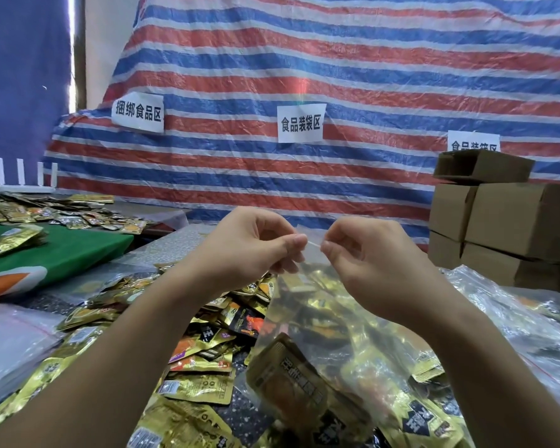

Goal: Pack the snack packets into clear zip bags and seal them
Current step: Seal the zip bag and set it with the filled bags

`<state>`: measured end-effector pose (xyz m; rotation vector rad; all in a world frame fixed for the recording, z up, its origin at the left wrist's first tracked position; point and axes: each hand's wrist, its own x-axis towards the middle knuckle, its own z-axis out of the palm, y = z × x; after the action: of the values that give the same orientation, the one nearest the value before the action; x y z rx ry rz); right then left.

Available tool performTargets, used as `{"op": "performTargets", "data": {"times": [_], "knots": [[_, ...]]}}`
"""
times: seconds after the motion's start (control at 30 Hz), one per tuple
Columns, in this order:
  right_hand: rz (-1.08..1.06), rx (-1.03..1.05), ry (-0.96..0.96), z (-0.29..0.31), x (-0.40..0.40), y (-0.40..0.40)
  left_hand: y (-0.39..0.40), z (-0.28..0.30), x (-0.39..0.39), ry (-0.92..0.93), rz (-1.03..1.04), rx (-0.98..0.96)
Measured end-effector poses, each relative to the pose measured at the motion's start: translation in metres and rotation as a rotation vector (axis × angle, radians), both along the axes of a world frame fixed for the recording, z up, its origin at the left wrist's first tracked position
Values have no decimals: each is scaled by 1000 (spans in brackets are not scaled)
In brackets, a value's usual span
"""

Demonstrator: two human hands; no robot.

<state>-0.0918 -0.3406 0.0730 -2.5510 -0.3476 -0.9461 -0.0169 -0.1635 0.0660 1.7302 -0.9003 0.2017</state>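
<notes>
Striped tarp (337,76) behind; left hand (246,250), right hand (369,257) pinching zip bag (330,318) top strip.

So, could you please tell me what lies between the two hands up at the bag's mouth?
In the head view, only the clear zip bag's top strip spans between the left hand and right hand.

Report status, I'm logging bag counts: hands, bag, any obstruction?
Left hand and right hand both pinching top edge of filled zip bag. Bag held up over loose snack packets. Nothing blocking.
</notes>
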Motion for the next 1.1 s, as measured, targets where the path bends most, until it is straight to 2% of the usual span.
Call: {"op": "performTargets", "data": {"times": [0.37,0.63,0.87,1.1], "knots": [[17,2,-40,-3,1,5,-3,-3,3,-68,-35,27],[-18,28,-48,-7,6,6,-8,-7,-1,-300,34,47],[-13,84,-35,-8,6,6,-10,-8,-2,-239,-1,75],[-39,100,-5,-3,4,5,-17,-13,-5,-387,150,-52]]}}
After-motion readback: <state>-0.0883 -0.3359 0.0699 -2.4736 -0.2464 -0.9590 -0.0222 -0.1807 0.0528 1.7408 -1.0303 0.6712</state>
